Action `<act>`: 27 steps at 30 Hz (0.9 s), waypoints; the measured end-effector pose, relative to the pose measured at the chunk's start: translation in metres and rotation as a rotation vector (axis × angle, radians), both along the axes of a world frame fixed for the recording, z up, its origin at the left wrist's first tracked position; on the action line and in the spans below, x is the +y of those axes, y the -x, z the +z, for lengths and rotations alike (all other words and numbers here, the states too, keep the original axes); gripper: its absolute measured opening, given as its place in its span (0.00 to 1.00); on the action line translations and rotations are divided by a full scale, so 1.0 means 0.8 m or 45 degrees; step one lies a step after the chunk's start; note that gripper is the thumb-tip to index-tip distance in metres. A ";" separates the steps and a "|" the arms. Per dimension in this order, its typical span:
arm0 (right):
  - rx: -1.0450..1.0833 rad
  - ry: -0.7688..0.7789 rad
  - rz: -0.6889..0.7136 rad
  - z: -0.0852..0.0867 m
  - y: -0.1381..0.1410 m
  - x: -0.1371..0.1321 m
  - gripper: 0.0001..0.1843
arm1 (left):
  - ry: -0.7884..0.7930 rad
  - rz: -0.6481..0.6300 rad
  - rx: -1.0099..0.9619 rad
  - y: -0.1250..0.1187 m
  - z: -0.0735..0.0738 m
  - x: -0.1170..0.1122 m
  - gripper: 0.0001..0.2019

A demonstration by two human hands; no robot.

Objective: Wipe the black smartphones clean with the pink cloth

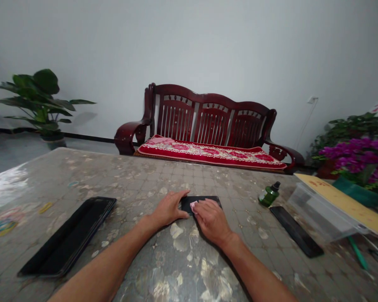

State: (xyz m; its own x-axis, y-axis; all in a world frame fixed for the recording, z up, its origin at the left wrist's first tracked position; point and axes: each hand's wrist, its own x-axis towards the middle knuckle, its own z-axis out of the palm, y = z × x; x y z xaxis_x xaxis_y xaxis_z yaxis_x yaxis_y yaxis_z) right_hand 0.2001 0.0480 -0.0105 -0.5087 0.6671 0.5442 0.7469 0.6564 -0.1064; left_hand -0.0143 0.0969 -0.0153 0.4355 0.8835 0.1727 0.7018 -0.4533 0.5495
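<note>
A dark, flat phone (pixel 213 200) lies on the patterned tabletop in front of me, its long side running left to right. My left hand (pixel 169 208) braces its left end, with thumb and fingers curved around the edges. Pinched in my right hand (pixel 211 220) is a small pink cloth (pixel 193 205), pressed against the phone's surface. Part of the phone and most of the cloth are hidden under the right-hand fingers.
To the left lie a black tablet (pixel 72 235) and coloured rubber bands (pixel 6 224). On the right are a green spray bottle (pixel 270 195), a long black slab (pixel 297 230), a clear plastic box (pixel 321 212) under a yellow board (pixel 346 201), and a green-handled tool (pixel 357 251). Behind stands a wooden bench (pixel 204 105).
</note>
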 end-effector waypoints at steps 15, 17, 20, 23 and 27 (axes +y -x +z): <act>-0.027 0.014 -0.058 0.004 0.003 0.003 0.12 | 0.044 0.007 0.005 -0.001 0.008 -0.003 0.42; -0.027 0.017 -0.004 0.006 0.004 0.000 0.12 | 0.041 0.005 0.008 -0.001 0.008 -0.003 0.42; -0.038 -0.011 -0.138 0.009 -0.011 0.000 0.11 | 0.047 0.001 0.007 0.000 0.008 -0.004 0.42; -0.054 -0.035 -0.326 0.011 -0.030 0.001 0.10 | 0.051 0.001 0.005 0.001 0.007 -0.003 0.40; -0.056 -0.050 -0.264 0.010 -0.026 -0.004 0.10 | 0.040 -0.006 0.009 0.001 0.005 -0.002 0.40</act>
State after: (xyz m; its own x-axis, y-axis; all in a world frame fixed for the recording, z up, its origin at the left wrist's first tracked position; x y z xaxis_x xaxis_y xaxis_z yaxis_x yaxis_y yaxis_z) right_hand 0.2206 0.0447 -0.0021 -0.3865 0.7390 0.5518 0.8699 0.4909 -0.0481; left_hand -0.0155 0.0953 -0.0110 0.4409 0.8863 0.1417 0.7035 -0.4393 0.5586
